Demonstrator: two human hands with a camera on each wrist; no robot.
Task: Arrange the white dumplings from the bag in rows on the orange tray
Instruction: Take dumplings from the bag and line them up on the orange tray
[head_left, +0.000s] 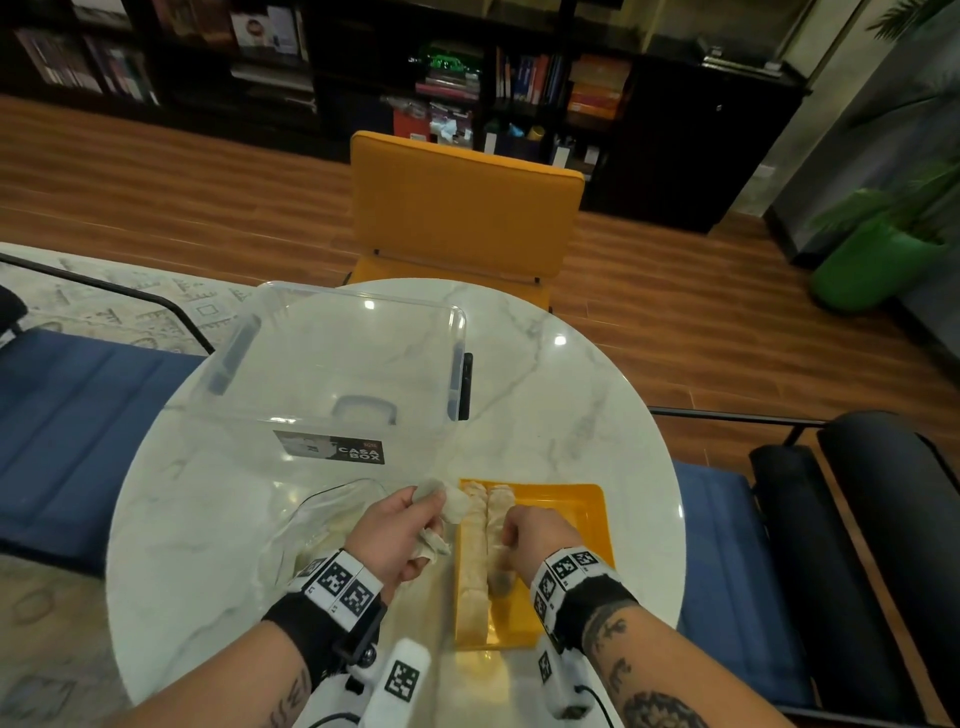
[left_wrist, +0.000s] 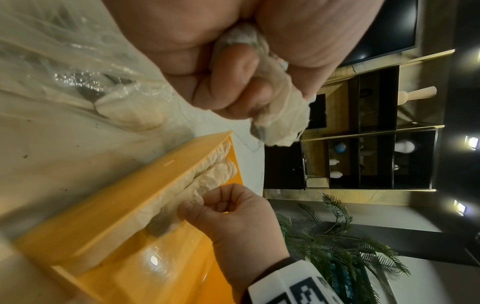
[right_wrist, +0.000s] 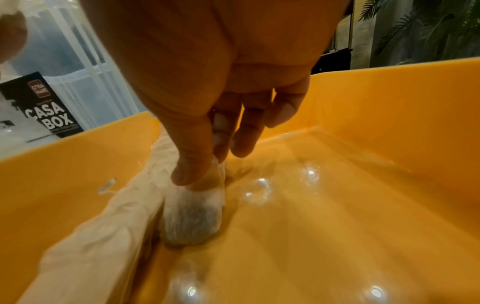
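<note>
So far, tray (head_left: 587, 506) on tabletop (head_left: 561, 395) has one full row, second unfinished. Our right hand (head_left: 535, 532) pinches dumpling (right_wrist: 193, 218) into it; left hand (head_left: 400, 530) clutches more; bag (head_left: 322, 519) still holds some.

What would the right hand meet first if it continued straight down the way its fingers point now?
Probably the glossy floor of the orange plastic tray: the right hand pinches a white dumpling already at or just above it.

One orange tray (head_left: 582, 506), two dumpling rows (head_left: 485, 535), one clear bag (head_left: 322, 514), one storage box (head_left: 332, 364), two hands (head_left: 397, 535).
</note>
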